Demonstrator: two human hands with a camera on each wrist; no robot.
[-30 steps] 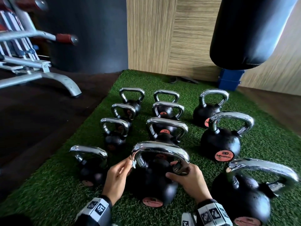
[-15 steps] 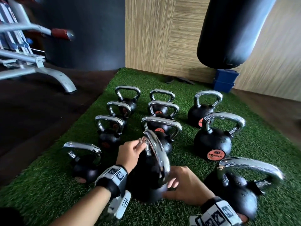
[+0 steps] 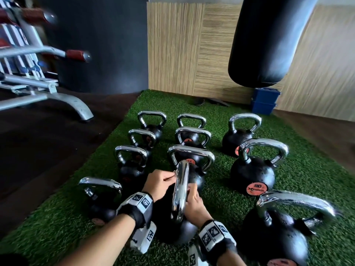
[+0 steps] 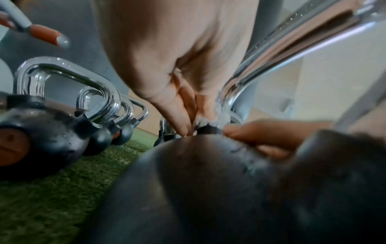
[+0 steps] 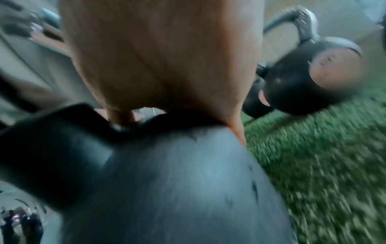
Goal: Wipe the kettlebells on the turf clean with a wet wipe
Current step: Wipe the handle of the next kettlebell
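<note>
Kettlebell [image 3: 178, 223] turned edge-on, left grip [image 3: 162, 182] pinching wipe [image 4: 217, 118] against handle, right grip [image 3: 194, 202] steadying

Kettlebells [image 3: 252, 174]: black bodies w/ chrome handles, orange discs. Turf [image 3: 299, 175]: green. Punching bag [image 3: 269, 39]: black. Crates [image 3: 264, 101]: blue.

Punching bag [image 3: 272, 39] — perhaps bench frame [image 3: 48, 96]
</note>
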